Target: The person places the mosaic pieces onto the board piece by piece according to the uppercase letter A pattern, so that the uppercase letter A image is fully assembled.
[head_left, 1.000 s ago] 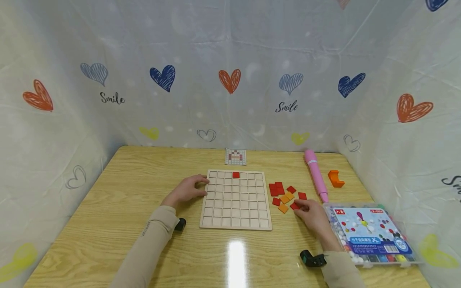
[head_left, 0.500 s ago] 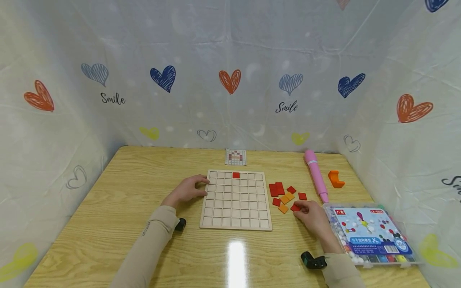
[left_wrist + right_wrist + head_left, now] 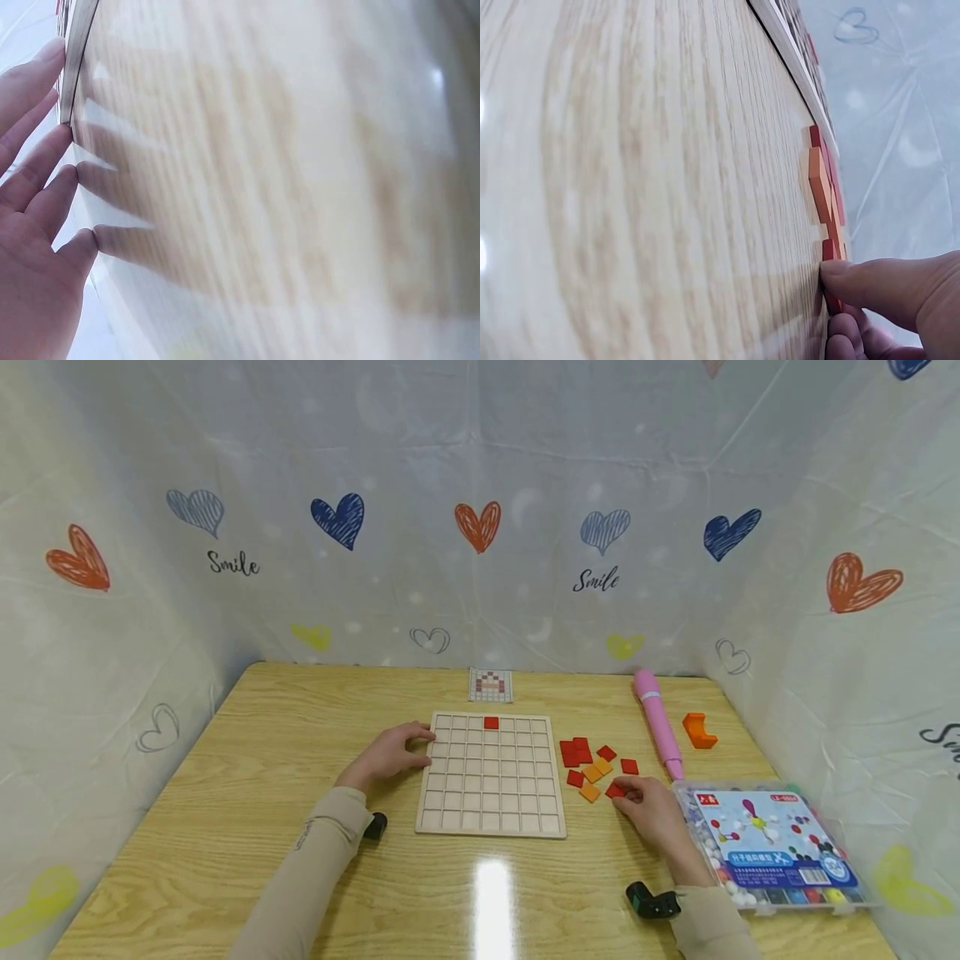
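My left hand (image 3: 392, 755) rests at the left edge of a square wooden grid board (image 3: 491, 827), fingertips at its side. The left wrist view shows the same hand (image 3: 37, 217) with fingers extended toward the board's edge. One red tile (image 3: 491, 723) sits in the board's top row, in the middle column. Right of the board, my right hand (image 3: 651, 810) pinches a red square tile (image 3: 614, 791) between thumb and fingers, low at the table. In the right wrist view the thumb lies against that red tile (image 3: 829, 251).
Several red tiles (image 3: 575, 752) and orange tiles (image 3: 590, 792) lie loose between board and right hand. A patterned card (image 3: 491, 686) lies behind the board. To the right are a pink wand-shaped object (image 3: 657, 722), an orange bracket-like piece (image 3: 699, 732) and a clear plastic box (image 3: 772, 843).
The red tile at my right fingertips has shifted slightly and shows a little more. My left hand and the board stay in place.
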Available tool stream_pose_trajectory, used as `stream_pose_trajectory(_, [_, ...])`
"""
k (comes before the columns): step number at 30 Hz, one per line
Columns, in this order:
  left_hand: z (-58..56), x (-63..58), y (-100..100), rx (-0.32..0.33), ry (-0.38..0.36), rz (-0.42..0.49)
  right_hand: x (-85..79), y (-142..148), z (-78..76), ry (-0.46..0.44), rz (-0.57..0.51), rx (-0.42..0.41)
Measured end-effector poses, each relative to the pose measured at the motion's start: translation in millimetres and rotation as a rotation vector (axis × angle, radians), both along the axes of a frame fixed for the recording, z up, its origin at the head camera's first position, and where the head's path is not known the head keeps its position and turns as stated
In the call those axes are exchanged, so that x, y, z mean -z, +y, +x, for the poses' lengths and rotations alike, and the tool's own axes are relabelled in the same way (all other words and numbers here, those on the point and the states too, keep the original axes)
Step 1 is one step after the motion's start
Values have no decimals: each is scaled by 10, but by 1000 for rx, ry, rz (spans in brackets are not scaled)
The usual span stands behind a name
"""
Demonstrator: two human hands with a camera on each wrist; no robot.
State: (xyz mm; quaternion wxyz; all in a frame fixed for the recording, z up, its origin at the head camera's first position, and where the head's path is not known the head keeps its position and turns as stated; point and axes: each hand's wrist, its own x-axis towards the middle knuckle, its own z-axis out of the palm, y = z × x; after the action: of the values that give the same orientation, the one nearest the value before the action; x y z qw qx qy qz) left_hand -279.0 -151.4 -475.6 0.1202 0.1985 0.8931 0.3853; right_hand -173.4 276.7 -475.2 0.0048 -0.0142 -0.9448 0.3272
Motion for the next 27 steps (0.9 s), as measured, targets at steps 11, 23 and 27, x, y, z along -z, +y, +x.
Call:
stream_pose_trajectory(11, [4,-9,7,1,14,-13,-17,-23,-25,-35,-27,32])
stream_pose_trajectory(23, [17,-22,8,2,15,-13,-218,-206,-174,61,-64,-3])
stream_pose_trajectory(27, [12,-22,5,4,14,-10,-294,-362,-315,87,-67,-65])
